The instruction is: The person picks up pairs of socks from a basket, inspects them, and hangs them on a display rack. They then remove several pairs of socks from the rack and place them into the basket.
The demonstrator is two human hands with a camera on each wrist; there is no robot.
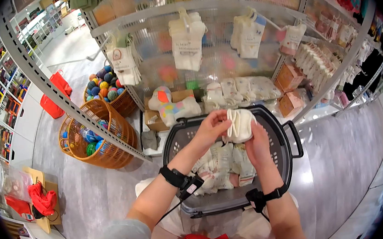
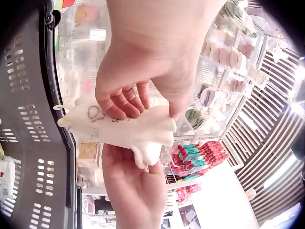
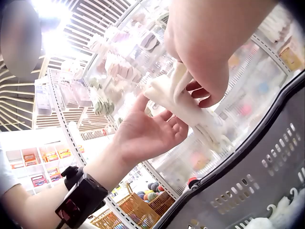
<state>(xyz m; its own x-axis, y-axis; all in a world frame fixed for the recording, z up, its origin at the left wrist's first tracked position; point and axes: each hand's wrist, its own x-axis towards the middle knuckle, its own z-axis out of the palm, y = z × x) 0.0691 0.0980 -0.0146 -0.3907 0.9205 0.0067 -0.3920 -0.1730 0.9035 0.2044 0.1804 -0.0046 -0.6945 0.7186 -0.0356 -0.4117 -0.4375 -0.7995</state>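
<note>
Both hands hold a bundle of white socks (image 1: pixel 240 125) above the grey basket (image 1: pixel 191 208). My left hand (image 1: pixel 214 129) pinches the bundle's left side between thumb and fingers. On the opposite side, my right hand (image 1: pixel 257 145) grips it, its fingers partly hidden behind the fabric. The left wrist view shows printed lettering and a small hanger hook on the socks (image 2: pixel 119 131). Down in the basket lies a pile of similar white packed socks (image 1: pixel 223 162), a few with coloured trim.
Ahead stands a shelf rack with hanging white socks (image 1: pixel 187 44) on hooks. On its low shelf are a patterned plush toy (image 1: pixel 174 107) and bagged white goods (image 1: pixel 244 90). A wicker basket (image 1: pixel 122 144) of balls is at left. The basket's handle (image 1: pixel 297 139) juts right.
</note>
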